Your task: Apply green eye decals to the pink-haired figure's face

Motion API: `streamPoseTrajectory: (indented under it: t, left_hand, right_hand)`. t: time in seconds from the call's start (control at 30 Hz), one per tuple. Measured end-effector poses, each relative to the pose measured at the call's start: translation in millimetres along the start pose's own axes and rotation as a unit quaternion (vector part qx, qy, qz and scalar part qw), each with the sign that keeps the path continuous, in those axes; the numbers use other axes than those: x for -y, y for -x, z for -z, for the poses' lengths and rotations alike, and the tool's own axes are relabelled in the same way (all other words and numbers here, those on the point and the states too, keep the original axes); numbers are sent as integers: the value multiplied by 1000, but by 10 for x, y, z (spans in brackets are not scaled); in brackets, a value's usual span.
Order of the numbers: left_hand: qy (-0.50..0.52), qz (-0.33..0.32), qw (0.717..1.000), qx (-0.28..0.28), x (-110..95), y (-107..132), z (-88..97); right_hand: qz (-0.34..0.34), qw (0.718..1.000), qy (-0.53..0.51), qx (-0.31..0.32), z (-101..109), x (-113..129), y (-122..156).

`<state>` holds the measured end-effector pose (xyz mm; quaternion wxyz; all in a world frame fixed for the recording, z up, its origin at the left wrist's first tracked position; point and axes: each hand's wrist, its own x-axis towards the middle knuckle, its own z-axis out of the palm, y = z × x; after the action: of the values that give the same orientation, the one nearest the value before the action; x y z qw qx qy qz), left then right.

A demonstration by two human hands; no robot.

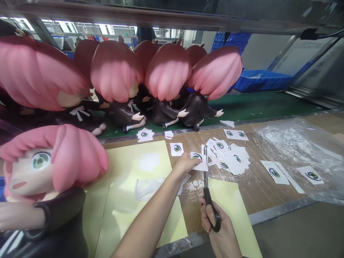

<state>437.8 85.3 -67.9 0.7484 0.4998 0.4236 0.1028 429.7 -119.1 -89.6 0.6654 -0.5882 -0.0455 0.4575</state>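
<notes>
My left hand [185, 164] pinches a small white paper with a printed green eye sticker [198, 159] above the wooden bench. My right hand [215, 222] is wrapped round the black handles of a pair of scissors [206, 179]. Their blades point away from me and meet the right edge of that paper. A loose pile of eye stickers [231, 157] lies just right of the blades. A large pink-haired doll [51, 168] lies at my near left, face toward me with one green eye showing.
Several pink-haired dolls [166, 79] in dark dresses sit in a row on the green belt [258, 105]. Yellow sheets [139, 168] cover the bench. A crumpled clear plastic bag [301, 154] lies at right. Blue crates [260, 80] stand behind.
</notes>
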Motion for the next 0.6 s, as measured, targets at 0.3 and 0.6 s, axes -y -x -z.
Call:
streamPoseTrajectory:
  t: [0.3,0.6]
  left_hand:
    - [78,-46,996,-2,-125,352,-84]
    - [236,-99,966,42,-56,1712,-12]
  right_hand:
    - [32,997,72,15,131,-11,8]
    - [117,928,354,2,106,-65,431]
